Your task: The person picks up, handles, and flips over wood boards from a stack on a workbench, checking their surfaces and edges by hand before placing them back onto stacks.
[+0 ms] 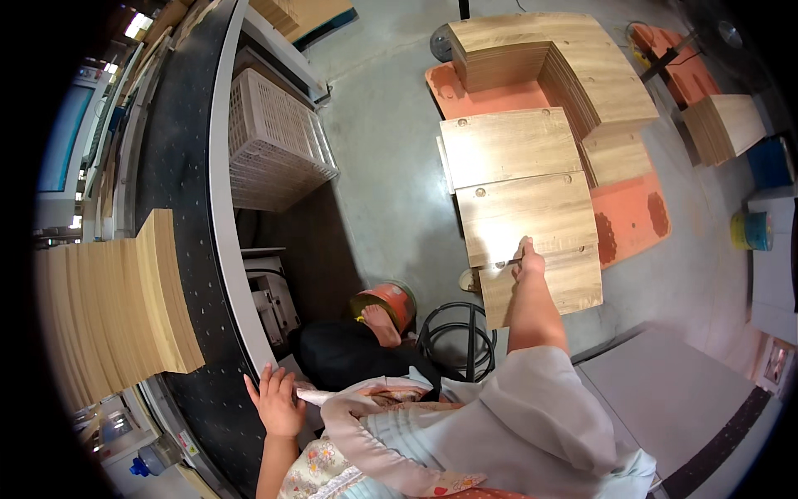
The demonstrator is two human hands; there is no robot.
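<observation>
Wood-grain panels [525,218], light oak in colour, stacked on an orange pallet [632,218] on the grey concrete floor [391,166], right of centre. Lowest, nearest panel [544,287] directly under the right hand [529,259].

Far left: tall stack of matching panels [116,308] standing on edge on the black perforated worktop [179,183], edges fanned towards the camera. Just below it, a blue-capped bottle [148,461] near the frame's lower left. Left hand [276,401] spread flat on the curved pale edge of the worktop, fingers extended, gripping nothing.

Further along: white lattice plastic crate [274,141] tucked beside the worktop, mesh sides, rectangular. Below it, a round orange can [391,301] with a yellow-trimmed rim, beside a bare foot, and a black coiled hose [461,333] lying on the floor just left of the nearest panel.

Centre right: right arm stretched forward, right hand at the left end of the nearest panel, fingers curled at the seam between it and the panel above, pinching what looks like a small dark tool or fitting; too small to tell which. Round drilled holes visible near the panel corners.

Beyond: taller L-shaped pile of panels [573,66] at the pallet's far end. Further right, smaller separate stack [723,125]; then a blue box [769,162] and a round yellow-and-teal tin [752,230] at the right rim.
</observation>
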